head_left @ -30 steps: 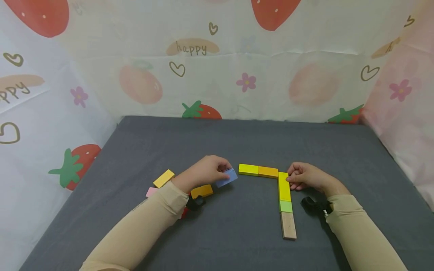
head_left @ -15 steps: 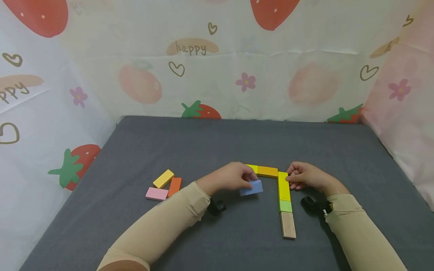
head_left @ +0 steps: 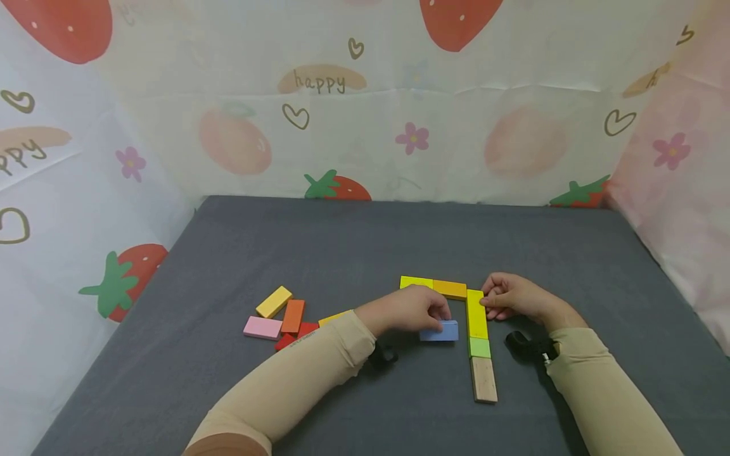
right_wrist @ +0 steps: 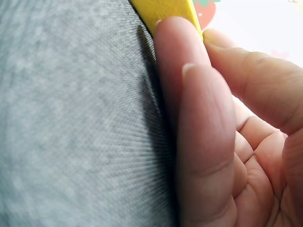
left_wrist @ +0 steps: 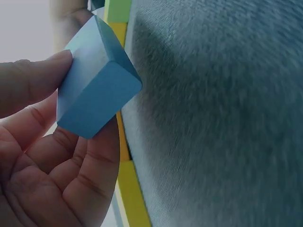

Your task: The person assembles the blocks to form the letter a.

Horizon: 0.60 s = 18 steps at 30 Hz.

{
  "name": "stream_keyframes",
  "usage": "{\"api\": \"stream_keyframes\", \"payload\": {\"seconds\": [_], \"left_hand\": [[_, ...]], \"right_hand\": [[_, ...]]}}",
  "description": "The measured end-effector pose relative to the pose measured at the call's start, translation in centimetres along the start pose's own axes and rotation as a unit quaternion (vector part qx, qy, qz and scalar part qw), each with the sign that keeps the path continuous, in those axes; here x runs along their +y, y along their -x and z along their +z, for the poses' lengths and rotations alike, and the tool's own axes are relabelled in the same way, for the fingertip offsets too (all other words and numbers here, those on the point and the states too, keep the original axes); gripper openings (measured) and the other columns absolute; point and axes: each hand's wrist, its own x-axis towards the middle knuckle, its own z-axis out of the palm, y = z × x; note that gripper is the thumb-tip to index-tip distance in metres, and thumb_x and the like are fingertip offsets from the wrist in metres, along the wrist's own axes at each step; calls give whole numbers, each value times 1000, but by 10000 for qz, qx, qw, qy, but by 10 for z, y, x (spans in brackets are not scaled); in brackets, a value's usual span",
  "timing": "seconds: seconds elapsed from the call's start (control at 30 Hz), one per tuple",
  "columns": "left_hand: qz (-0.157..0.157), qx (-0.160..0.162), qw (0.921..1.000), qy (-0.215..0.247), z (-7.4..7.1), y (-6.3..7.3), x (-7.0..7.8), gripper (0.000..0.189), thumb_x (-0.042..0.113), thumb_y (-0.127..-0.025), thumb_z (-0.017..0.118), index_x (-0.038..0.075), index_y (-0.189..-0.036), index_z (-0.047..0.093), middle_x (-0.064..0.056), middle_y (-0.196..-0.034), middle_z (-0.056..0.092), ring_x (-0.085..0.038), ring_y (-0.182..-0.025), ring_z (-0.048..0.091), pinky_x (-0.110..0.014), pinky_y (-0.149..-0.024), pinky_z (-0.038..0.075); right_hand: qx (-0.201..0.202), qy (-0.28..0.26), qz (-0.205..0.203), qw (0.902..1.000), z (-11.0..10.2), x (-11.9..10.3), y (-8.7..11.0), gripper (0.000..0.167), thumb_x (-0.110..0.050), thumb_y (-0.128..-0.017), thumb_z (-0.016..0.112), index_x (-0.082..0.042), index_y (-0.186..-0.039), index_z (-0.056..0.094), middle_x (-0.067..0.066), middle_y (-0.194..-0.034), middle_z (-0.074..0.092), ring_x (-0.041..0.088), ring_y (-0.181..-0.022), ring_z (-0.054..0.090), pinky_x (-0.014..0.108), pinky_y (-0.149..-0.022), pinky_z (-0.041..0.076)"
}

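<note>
My left hand (head_left: 416, 309) pinches a blue rectangular block (head_left: 439, 330) between thumb and fingers. In the left wrist view the blue block (left_wrist: 97, 80) is tilted, with the thumb on one face and fingers behind it. It is left of a column of a long yellow block (head_left: 477, 313), a green block (head_left: 480, 347) and a plain wooden block (head_left: 484, 380). My right hand (head_left: 521, 299) rests loosely bent at the long yellow block's right side. In the right wrist view its fingertips touch the yellow block (right_wrist: 168, 12).
An orange-yellow block (head_left: 449, 289) and a yellow block (head_left: 415, 281) extend left from the column's top. Further left lie a pink block (head_left: 262, 327), a light-yellow block (head_left: 274, 301), an orange block (head_left: 293, 316) and red blocks (head_left: 308, 329). Grey cloth (head_left: 342, 240) covers the table.
My left hand has carried the blue block rightward and nearer, from beside the loose blocks to the column's left side. The right hand has stayed at the yellow block.
</note>
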Motion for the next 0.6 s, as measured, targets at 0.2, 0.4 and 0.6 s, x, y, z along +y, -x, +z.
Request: {"api": "stream_keyframes", "payload": {"seconds": [0.2, 0.4, 0.6], "left_hand": [[-82, -124, 9994, -327, 10, -10, 2, 15, 15, -92, 66, 15, -106, 71, 5, -96, 68, -5, -79, 56, -17, -73, 47], [-105, -118, 9991, -386, 12, -15, 4, 16, 16, -93, 65, 16, -109, 70, 5, -100, 69, -6, -79, 56, -18, -74, 47], [-153, -76, 9993, -329, 12, -14, 6, 16, 17, -93, 65, 17, -108, 71, 5, -97, 69, -6, -77, 55, -18, -71, 46]], "right_hand": [[3, -22, -51, 10000, 1, 0, 0, 25, -21, -94, 65, -3, -103, 50, 0, -77, 66, 9, -66, 65, 24, -63, 55], [-18, -42, -66, 10000, 1, 1, 0, 25, -21, -94, 64, -3, -103, 50, 0, -77, 66, 10, -66, 65, 24, -63, 55], [-53, -21, -77, 10000, -1, 1, 0, 24, -20, -94, 64, -2, -102, 50, 0, -77, 66, 10, -67, 65, 24, -63, 55]]}}
